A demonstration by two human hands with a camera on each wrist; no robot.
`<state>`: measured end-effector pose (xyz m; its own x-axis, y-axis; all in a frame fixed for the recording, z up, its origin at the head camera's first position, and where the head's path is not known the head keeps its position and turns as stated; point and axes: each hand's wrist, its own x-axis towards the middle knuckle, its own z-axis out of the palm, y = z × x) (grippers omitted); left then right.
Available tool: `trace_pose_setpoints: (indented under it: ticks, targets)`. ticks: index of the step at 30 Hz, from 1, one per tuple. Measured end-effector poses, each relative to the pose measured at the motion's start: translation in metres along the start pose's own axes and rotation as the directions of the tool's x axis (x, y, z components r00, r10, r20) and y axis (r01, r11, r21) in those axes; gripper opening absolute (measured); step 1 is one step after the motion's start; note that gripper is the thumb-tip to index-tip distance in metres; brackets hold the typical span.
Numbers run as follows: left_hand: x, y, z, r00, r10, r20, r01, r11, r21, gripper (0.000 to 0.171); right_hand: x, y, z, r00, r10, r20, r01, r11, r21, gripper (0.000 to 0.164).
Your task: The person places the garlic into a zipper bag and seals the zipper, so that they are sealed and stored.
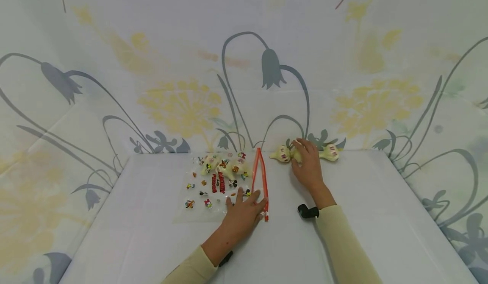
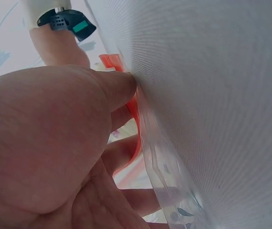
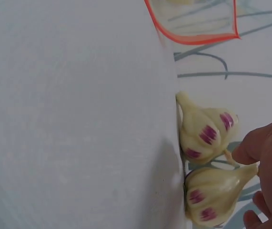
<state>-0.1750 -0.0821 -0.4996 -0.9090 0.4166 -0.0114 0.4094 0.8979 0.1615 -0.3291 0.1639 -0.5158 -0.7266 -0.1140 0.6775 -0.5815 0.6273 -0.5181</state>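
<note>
A clear zip bag (image 1: pixel 198 190) with cartoon prints and a red zip edge (image 1: pixel 265 182) lies on the table, with several garlic bulbs (image 1: pixel 225 167) inside. My left hand (image 1: pixel 244 212) rests on the bag's lower right part, fingers spread beside the parted red edge. Toward the back, my right hand (image 1: pixel 306 165) reaches over a garlic bulb, partly hidden beneath it. One purple-marked garlic bulb (image 1: pixel 283 153) sits left of this hand and another garlic bulb (image 1: pixel 331 152) to its right. In the right wrist view, the thumb (image 3: pixel 252 145) is right by the garlic stems.
The white table (image 1: pixel 366 216) ends at a flower-printed cloth backdrop (image 1: pixel 248 106). Similar printed cloth rises on both sides. A black wrist camera (image 1: pixel 308 211) sits at the right sleeve.
</note>
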Motion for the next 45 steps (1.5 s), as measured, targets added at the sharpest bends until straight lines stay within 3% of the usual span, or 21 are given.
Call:
trace_pose_setpoints:
  ticks: [6,14,26,32,45]
  targets:
    - [0.0,0.001,-0.001,1.0,-0.002,0.006,0.002,1.0,0.006,0.048,-0.001,0.005,-0.006,0.99,0.128,0.063,-0.125,0.991,-0.047,0.052]
    - [0.001,0.0,0.002,1.0,0.0,0.008,-0.001,1.0,0.009,0.048,-0.003,0.003,-0.013,0.973,0.215,0.079,-0.207,0.973,-0.098,0.042]
    - [0.002,0.001,0.003,1.0,0.001,0.0,-0.001,1.0,0.017,0.047,-0.006,0.008,-0.02,0.976,0.211,0.046,-0.203,0.97,-0.138,0.031]
    - [0.002,0.001,0.003,1.0,-0.001,0.004,0.001,1.0,0.004,0.048,-0.007,0.01,-0.022,0.961,0.271,0.062,-0.259,0.953,-0.154,0.035]
    - [-0.001,0.0,0.001,1.0,0.009,-0.006,-0.009,1.0,0.017,0.047,-0.009,0.009,-0.026,0.919,0.38,0.11,-0.365,0.921,-0.136,0.068]
